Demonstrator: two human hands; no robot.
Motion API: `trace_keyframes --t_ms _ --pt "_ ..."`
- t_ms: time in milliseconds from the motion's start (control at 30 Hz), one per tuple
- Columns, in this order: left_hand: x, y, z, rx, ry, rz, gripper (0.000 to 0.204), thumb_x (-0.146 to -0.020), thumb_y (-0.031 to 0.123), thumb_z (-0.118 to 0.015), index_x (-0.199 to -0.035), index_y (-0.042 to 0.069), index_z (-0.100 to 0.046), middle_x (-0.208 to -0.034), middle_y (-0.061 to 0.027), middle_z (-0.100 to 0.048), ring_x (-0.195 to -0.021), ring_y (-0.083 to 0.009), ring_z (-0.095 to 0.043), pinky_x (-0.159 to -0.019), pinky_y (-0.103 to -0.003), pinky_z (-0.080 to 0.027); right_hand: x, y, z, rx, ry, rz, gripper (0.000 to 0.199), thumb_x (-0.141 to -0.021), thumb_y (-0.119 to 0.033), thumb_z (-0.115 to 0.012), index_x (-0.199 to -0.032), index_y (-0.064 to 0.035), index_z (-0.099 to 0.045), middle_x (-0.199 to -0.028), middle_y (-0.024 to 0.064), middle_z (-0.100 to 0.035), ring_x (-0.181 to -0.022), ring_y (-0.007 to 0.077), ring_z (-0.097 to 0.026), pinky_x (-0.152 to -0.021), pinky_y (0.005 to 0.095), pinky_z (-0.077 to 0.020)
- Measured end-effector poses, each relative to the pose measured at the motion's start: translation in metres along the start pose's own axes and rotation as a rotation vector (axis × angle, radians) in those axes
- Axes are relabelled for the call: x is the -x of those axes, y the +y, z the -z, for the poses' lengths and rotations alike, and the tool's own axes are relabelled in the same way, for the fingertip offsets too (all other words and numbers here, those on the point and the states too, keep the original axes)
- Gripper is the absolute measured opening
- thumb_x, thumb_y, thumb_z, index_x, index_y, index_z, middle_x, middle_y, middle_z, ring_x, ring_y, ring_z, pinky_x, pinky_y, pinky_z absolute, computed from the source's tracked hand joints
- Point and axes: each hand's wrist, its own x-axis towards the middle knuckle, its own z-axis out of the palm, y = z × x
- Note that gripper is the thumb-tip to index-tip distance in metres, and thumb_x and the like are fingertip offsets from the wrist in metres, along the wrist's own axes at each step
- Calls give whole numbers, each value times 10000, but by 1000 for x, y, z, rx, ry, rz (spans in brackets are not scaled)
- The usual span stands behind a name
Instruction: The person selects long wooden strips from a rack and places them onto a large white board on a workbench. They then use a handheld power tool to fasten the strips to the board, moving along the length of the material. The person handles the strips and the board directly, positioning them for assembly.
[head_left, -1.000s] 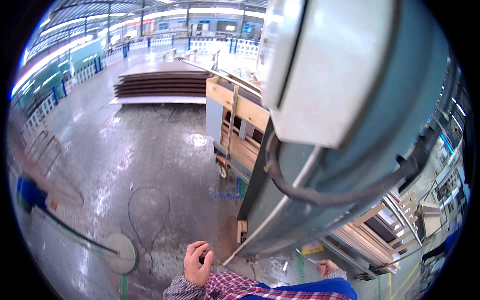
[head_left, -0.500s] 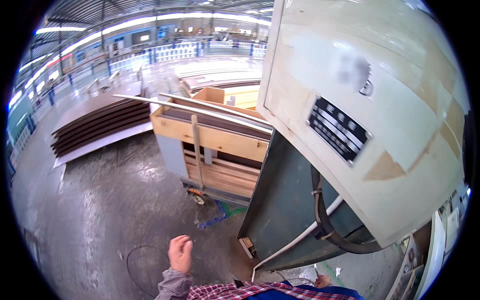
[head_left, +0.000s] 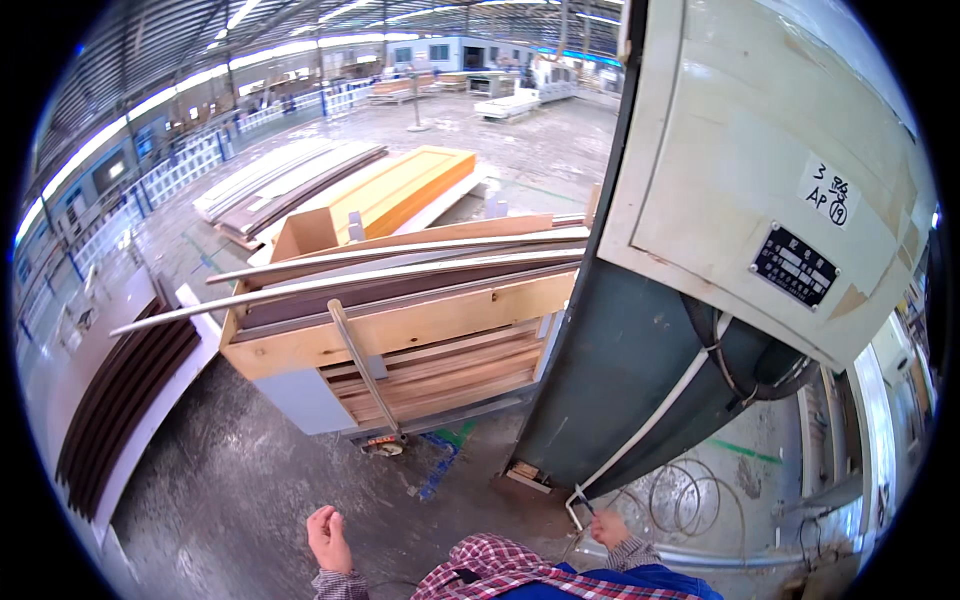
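1. By the right hand [head_left: 608,528], a slim dark item [head_left: 583,497] appears to be gripped, its end projecting from the fingers toward the foot of the white pipe [head_left: 662,408]; whether pipe and item touch cannot be told.
2. The left hand [head_left: 328,540] is held out over the floor, its fingers loosely curled; nothing is seen in it, but whether something is enclosed cannot be told.
3. For good handling, the slim item is best gripped firmly, with its end directed away from the pipe and from the dark cables [head_left: 785,382] under the cabinet [head_left: 690,190].
4. The long pale strips [head_left: 300,291] overhanging the wooden crate [head_left: 290,350] are best given ample room by the free arm.
5. On the cabinet, a black plate [head_left: 797,266] is covered with rows of pale lettering, mostly too small to be read.
6. Above it, a white sticker [head_left: 828,190] is marked with bold dark characters, one of them circled. No brand is made out.
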Motion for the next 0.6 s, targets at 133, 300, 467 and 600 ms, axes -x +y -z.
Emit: trace_keyframes --t_ms 133,300,467,600 --pt "-54 -9 -17 50 -164 -46 160 -825 44 -543 -974 -15 -549 -1037 -72 -512 -802 -108 -518 -668 -228 -444 47 -102 -203 -6 138 145 214 -879 -115 -462 -1074 -77 -541 -534 -22 -405 -360 63 -310 -320 217 -232" --pt "-116 20 -33 -22 -418 -174 207 -831 67 -545 -1009 -39 -544 -1082 -101 -489 -866 -148 -550 -727 -244 -461 43 -227 -352 133 26 682 333 -882 -88 -432 -1207 -47 -492 -527 -46 -384 -399 35 -333 -339 190 -251" --pt "-190 36 -8 -145 -489 -161 198 -794 58 -577 -960 -49 -565 -1052 -130 -507 -841 -167 -570 -719 -249 -476 -75 -322 -412 757 416 1034 327 -850 -159 -470 -1150 -41 -523 -712 181 -598 -659 316 -595 -580 385 -458" --pt "-248 23 42 -282 -434 -230 173 -789 21 -569 -948 -47 -563 -1072 -119 -494 -862 -172 -541 -736 -255 -460 -90 -346 -436 1019 660 1003 310 -832 -154 -457 -1109 -49 -547 -807 249 -586 -778 409 -565 -686 466 -450"
